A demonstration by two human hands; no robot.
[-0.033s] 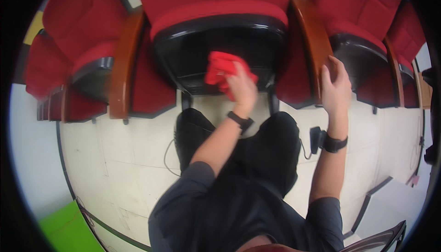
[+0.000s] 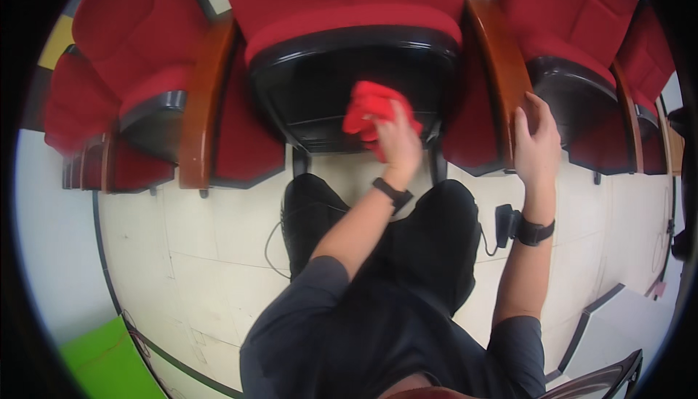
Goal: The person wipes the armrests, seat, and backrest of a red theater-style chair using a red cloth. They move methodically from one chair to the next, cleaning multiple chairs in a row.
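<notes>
My left hand (image 2: 398, 144) is closed on a crumpled red cloth (image 2: 372, 112) and is slightly blurred. The cloth lies against the black underside (image 2: 313, 83) of the folded-up seat in front of me; whether all of it touches the panel, I cannot tell. At the right, my right hand (image 2: 536, 141) is by the front end of a brown wooden armrest (image 2: 498, 57). Its fingers are stretched out with the thumb apart, and nothing shows in them. The fingertips look to be at the armrest's side, but contact is unclear.
Red padded chairs (image 2: 138, 35) stand in a row on both sides. A thin cable (image 2: 269, 254) curves over the pale floor (image 2: 211, 239) by my left leg. A green panel (image 2: 109, 363) is at lower left, a white box-like object (image 2: 618, 333) at lower right.
My left hand and the red cloth have shifted a little to the right across the seat's underside. My right hand stays by the armrest. The whole view has moved slightly.
</notes>
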